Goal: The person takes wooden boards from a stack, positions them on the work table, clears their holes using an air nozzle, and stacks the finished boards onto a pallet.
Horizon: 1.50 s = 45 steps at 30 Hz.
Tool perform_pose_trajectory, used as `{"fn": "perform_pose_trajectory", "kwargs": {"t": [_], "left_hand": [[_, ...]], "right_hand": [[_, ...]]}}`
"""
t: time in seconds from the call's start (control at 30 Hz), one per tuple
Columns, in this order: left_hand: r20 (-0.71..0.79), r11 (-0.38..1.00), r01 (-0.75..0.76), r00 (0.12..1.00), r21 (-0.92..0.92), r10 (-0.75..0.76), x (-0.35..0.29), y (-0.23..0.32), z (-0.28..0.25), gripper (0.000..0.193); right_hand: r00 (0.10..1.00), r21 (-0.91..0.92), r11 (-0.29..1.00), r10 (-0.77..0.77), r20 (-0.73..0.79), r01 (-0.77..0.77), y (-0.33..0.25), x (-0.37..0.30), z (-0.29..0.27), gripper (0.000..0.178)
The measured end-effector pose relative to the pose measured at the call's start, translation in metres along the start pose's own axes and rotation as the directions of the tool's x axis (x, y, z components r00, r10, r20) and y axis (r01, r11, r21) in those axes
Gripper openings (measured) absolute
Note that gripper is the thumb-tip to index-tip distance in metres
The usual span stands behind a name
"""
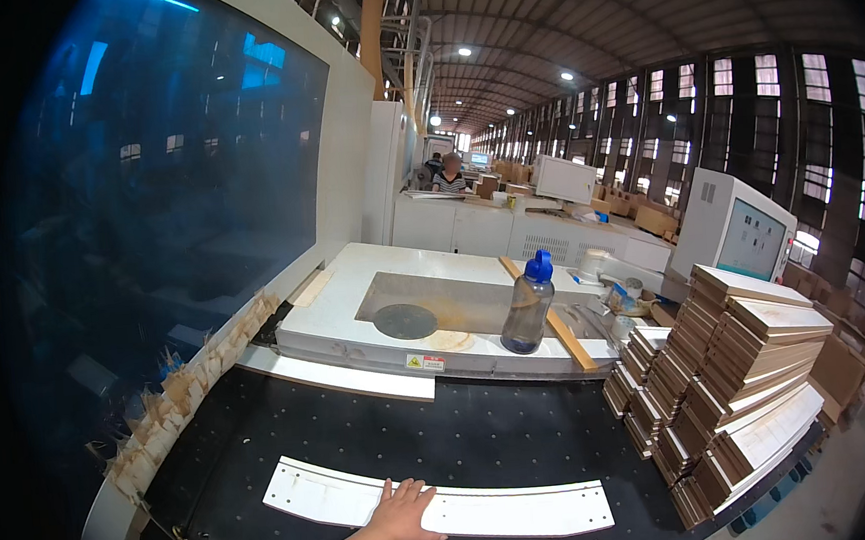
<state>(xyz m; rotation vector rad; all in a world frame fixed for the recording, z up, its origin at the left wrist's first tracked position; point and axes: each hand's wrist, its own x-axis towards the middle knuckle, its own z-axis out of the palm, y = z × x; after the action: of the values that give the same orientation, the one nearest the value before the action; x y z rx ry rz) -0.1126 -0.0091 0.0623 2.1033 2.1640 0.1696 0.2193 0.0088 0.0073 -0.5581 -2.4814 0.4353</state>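
Note:
My left hand (pixel 401 514) lies on a long white panel (pixel 519 503), fingers spread over its middle and thumb toward the right. The panel is gently curved, with small dark holes near both ends and a thin groove along its far edge. It rests on a black table top (pixel 483 422) dotted with small pale spots. Farther off, a second white strip (pixel 345 374) lies along the table's far edge, apart from my hand. My right hand is out of view.
Tall stacks of white-faced brown boards (pixel 731 380) stand on the right. A blue-capped bottle (pixel 530 308) stands on the white machine bed (pixel 330 307) beyond. A dark-windowed machine cabinet (pixel 194 156) with a ragged fringe (pixel 185 393) borders the left. Behind, a person (pixel 450 176) sits.

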Motion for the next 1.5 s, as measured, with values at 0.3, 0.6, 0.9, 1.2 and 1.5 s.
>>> {"fn": "perform_pose_trajectory", "kwargs": {"t": [0.3, 0.6, 0.9, 1.2, 1.5], "left_hand": [[-0.047, 1.0, -0.017, 0.999, 0.003, 0.017, 0.001, -0.001, 0.003, 0.1], [-0.033, 1.0, -0.011, 0.999, 0.003, 0.011, -0.004, 0.002, 0.001, 0.097], [-0.068, 0.999, 0.027, 0.997, -0.039, -0.03, 0.006, 0.007, -0.01, 0.098], [-0.019, 0.999, 0.035, 0.999, -0.008, -0.035, 0.001, 0.009, -0.011, 0.099], [-0.031, 1.0, -0.005, 1.0, 0.012, 0.005, -0.002, 0.004, 0.001, 0.099]], "right_hand": [[1.0, -0.071, 0.997, 0.01, -0.016, -0.011, 0.006, -0.013, 0.015, 0.048], [0.993, -0.08, 0.996, 0.048, 0.106, -0.04, 0.008, -0.028, 0.015, 0.043], [0.593, 0.964, -0.125, 0.767, 0.245, -0.236, 0.011, 0.04, -0.072, 0.026], [0.669, 0.938, 0.065, 0.717, 0.194, -0.341, -0.01, 0.052, -0.045, 0.018], [0.963, 0.496, 0.844, 0.264, -0.055, -0.203, -0.053, 0.033, -0.004, 0.007]]}}
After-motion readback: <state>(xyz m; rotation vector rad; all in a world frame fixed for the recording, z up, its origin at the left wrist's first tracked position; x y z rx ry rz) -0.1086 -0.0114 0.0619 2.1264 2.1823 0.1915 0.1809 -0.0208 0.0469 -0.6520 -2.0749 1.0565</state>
